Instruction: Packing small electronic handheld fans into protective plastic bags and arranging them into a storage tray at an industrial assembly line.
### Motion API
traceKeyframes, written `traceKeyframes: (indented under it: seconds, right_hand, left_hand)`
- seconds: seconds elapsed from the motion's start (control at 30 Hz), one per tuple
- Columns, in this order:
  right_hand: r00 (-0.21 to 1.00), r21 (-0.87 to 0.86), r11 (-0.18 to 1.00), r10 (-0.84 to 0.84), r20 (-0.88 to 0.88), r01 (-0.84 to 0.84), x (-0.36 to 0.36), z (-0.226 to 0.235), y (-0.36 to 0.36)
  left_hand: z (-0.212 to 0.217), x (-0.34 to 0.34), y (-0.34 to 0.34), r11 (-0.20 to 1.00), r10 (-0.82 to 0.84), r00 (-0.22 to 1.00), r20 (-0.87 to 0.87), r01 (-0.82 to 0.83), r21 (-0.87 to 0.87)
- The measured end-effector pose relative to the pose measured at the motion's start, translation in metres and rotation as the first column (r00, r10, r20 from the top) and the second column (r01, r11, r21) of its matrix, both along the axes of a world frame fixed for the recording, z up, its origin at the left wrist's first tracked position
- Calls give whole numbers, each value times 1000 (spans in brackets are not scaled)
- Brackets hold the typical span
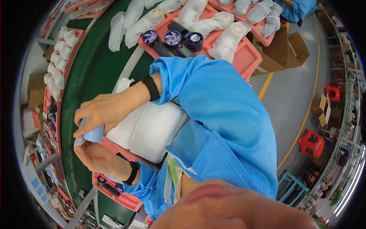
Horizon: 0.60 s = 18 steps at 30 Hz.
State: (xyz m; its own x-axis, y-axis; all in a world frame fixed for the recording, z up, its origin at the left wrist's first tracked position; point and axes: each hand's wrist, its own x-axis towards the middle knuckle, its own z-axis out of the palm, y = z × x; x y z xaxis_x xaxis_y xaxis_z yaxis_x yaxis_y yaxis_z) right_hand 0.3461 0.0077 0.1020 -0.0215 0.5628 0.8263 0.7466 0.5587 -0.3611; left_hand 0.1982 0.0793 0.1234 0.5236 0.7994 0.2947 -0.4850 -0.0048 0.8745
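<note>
My right hand (101,114), palm down, has its fingers curled round a light-blue cylindrical piece (94,133), whose kind I cannot make out. Just below it my left hand (100,155) is turned palm up, its fingertips closed on a thin white foam pouch (79,141) at the end of the blue piece. Part of both is hidden by the fingers. Beside my forearms lies a stack of flat white foam pouches (156,131). Black handheld fans with purple-rimmed heads (173,38) rest in a pink tray (244,57) beyond my right arm.
A green conveyor belt (76,168) runs under my hands. White-wrapped items (228,38) fill trays at the top; more wrapped pieces (57,61) line the far side. Another pink tray (127,200) holds a dark fan. Cardboard boxes (282,49), red stools (310,143) and a co-worker's blue sleeve (299,9) appear right.
</note>
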Motion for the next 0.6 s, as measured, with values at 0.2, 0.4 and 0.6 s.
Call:
traceKeyframes:
  seconds: [0.2,0.4,0.6]
  right_hand:
    - [997,67,998,14,-73,-9,15,4,11]
    - [996,81,994,-65,-52,70,15,-1,11]
    - [987,184,979,-66,-145,92,20,2,13]
  left_hand:
    - [1,3,14,996,-18,999,48,23,-88]
    - [-14,6,23,924,-36,983,179,101,-368]
    - [-23,-12,43,691,-548,767,334,640,-336]
